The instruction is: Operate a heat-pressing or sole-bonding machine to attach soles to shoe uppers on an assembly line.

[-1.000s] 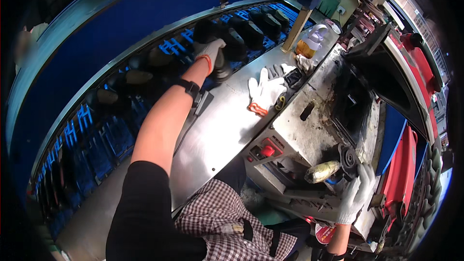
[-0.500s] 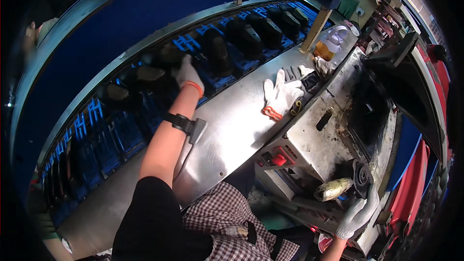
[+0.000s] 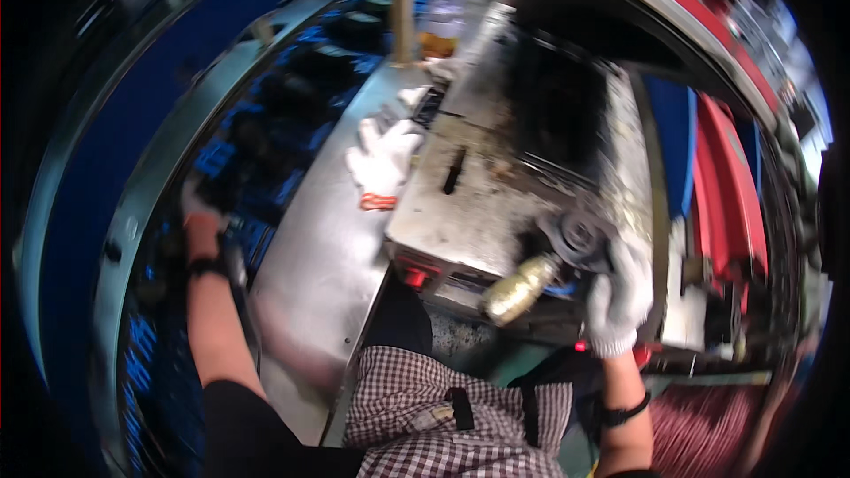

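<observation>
My gloved left hand [image 3: 200, 202] reaches over the dark, blue-lit conveyor bed [image 3: 212, 158] on the left. Motion smears its fingers, so what they touch cannot be made out. At the right, my gloved right hand [image 3: 622, 296] is closed at the edge of a dark tool with a round, ringed body [image 3: 580, 232]. A yellowish wrapped piece [image 3: 521, 290] sticks out from beside that body, toward me. Both lie at the near end of a worn, stained metal machine top [image 3: 434, 212]. The dark shoe-like pieces on the conveyor are blurred.
A spare white glove with an orange cuff [image 3: 382, 159] lies on the steel ledge [image 3: 323, 252]. Behind it stand a wooden post [image 3: 404, 9] and a bottle of amber liquid [image 3: 441, 26]. A red switch [image 3: 414, 277] sits on the machine's front. Red and blue panels [image 3: 722, 168] rise at right.
The view has swung right, so the machine now sits near the middle. My left hand shows farther left and lower, still over the conveyor. My right hand remains at the round dark tool.
</observation>
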Action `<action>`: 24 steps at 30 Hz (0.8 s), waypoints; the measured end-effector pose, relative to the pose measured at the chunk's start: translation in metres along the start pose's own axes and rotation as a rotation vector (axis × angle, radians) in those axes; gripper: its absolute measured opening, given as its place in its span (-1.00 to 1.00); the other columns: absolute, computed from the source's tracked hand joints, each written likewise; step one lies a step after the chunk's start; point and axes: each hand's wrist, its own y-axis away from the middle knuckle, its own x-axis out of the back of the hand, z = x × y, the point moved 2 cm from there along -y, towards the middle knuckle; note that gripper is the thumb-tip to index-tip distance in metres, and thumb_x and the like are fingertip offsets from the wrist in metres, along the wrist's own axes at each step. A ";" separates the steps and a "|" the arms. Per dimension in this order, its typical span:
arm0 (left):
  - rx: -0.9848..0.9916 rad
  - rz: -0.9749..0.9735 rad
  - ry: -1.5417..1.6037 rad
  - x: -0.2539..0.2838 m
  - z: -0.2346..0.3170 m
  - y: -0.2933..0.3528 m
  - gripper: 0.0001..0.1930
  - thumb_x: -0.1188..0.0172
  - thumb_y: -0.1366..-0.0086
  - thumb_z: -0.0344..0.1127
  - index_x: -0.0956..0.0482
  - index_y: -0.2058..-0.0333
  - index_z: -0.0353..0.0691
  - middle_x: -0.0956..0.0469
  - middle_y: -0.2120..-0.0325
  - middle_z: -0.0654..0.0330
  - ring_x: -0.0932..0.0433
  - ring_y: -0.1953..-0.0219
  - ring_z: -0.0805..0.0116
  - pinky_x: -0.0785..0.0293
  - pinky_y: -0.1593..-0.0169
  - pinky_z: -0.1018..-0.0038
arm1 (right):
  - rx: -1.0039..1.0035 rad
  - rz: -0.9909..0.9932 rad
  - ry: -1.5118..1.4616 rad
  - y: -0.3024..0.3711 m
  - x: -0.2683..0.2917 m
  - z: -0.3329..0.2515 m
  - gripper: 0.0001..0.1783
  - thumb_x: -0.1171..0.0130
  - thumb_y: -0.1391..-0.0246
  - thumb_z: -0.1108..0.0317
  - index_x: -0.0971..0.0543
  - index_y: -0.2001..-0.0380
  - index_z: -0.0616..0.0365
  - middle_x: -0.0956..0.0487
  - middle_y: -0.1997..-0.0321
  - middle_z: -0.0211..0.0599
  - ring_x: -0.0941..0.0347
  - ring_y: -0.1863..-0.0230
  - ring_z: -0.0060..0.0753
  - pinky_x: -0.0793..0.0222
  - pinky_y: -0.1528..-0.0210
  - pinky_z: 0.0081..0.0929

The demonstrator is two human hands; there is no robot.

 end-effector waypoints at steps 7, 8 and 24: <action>0.209 -0.014 0.464 -0.043 0.044 0.227 -0.37 -0.19 -0.18 0.08 -0.55 -0.12 -0.22 -0.57 -0.07 -0.05 -0.49 -0.13 -0.16 -0.45 -0.17 -0.15 | 0.033 0.267 -0.222 -0.018 0.010 0.004 -0.56 -0.23 0.14 0.66 -0.66 0.09 0.19 -0.58 0.28 -0.18 -0.54 0.20 0.01 -0.46 0.04 -0.14; 0.227 -0.085 0.403 -0.044 0.039 0.244 -0.40 -0.28 -0.11 -0.02 -0.57 -0.06 -0.30 -0.57 -0.06 -0.08 -0.48 -0.15 -0.26 -0.46 -0.18 -0.14 | 0.111 0.279 -0.193 -0.026 0.014 -0.003 -0.55 -0.23 0.14 0.66 -0.66 0.08 0.18 -0.58 0.28 -0.20 -0.53 0.18 -0.02 -0.46 0.04 -0.17; 0.223 -1.155 -0.156 -0.260 -0.052 0.407 -0.66 -0.01 -0.49 -0.27 -0.51 -0.10 -0.34 -0.64 0.00 0.04 -0.67 -0.01 0.23 -0.62 -0.17 0.23 | -0.667 -0.583 -1.787 -0.151 0.013 -0.080 -0.50 -0.09 -0.38 0.06 -0.27 -0.29 -0.13 -0.50 -0.16 -0.37 -0.57 -0.08 -0.47 -0.64 -0.01 -0.27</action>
